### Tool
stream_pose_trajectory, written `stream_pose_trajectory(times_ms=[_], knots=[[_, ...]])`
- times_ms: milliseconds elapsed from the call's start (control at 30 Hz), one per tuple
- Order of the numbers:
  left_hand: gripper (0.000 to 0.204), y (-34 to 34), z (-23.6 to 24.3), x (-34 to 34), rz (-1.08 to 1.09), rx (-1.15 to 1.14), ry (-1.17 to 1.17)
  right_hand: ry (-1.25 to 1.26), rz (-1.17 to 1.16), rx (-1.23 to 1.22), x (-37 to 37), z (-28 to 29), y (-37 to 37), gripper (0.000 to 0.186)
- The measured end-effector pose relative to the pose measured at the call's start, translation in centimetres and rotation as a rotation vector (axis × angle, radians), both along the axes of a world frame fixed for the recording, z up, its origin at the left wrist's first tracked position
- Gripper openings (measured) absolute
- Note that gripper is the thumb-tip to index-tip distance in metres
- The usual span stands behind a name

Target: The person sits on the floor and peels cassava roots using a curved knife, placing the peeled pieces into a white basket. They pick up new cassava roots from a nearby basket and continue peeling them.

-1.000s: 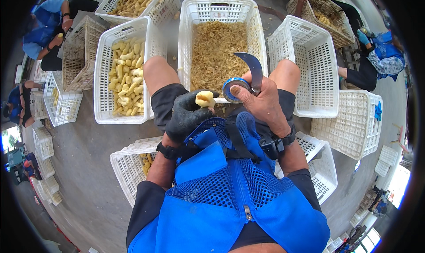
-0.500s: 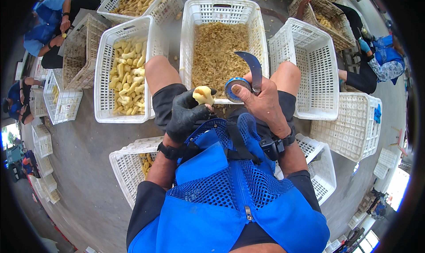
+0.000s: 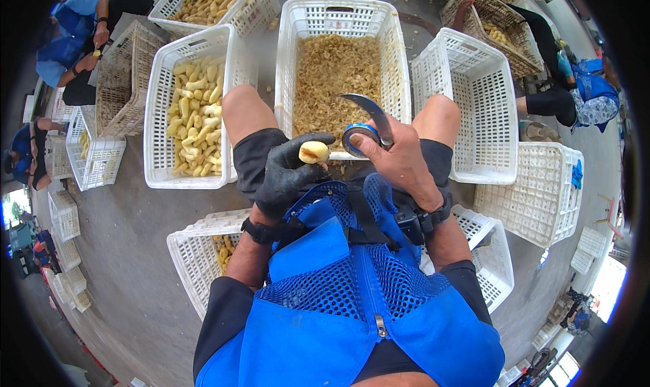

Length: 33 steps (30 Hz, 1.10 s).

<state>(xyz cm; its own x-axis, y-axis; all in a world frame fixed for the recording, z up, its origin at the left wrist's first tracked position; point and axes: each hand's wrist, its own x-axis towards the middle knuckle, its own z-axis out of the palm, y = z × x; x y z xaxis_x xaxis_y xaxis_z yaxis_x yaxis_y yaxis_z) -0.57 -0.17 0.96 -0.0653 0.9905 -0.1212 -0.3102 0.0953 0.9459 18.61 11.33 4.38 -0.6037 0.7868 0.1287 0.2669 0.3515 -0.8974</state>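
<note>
My left hand (image 3: pixel 281 180), in a dark glove, is closed around a pale yellow peeled root vegetable (image 3: pixel 314 152) with a brown patch on its surface. Its exact kind is unclear. Just to the right, my bare right hand (image 3: pixel 408 162) grips a curved knife (image 3: pixel 373 111), the dark hooked blade pointing up and left. Against the thumb of that hand sits a round blue-rimmed disc (image 3: pixel 353 139), perhaps part of the tool. Knife and vegetable are apart. Beyond both hands, between my knees, stands a white crate (image 3: pixel 285 72) holding brownish peelings (image 3: pixel 337 76).
To my left a white crate (image 3: pixel 154 116) holds many pale peeled pieces (image 3: pixel 198 116). A white crate (image 3: pixel 482 109) stands by my right knee. More crates flank my hips (image 3: pixel 186 252) (image 3: pixel 497 265). Co-workers sit at the far left (image 3: pixel 71 38) and far right (image 3: pixel 589 93).
The root vegetable has turned in my left hand and now lies more sideways. My right hand's knife has tilted further left. At the far right, the co-worker has shifted posture.
</note>
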Motion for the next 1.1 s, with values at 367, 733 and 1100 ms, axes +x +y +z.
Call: stream_pose_trajectory(times_ms=[367,733,1100], knots=[[0.043,0.0,-1.0,0.4,-0.029,0.019,0.059,0.101,0.062,-0.194,0.2,1.3,0.3,0.035],[0.031,0.0,-0.3,0.1,0.274,-0.142,-0.073,-0.024,-0.170,-0.106,1.6,-0.5,4.3,0.027],[0.033,0.0,-1.1,-0.3,0.308,-0.143,-0.163,0.103,-0.163,-0.111,0.8,-2.8,5.4,0.034]])
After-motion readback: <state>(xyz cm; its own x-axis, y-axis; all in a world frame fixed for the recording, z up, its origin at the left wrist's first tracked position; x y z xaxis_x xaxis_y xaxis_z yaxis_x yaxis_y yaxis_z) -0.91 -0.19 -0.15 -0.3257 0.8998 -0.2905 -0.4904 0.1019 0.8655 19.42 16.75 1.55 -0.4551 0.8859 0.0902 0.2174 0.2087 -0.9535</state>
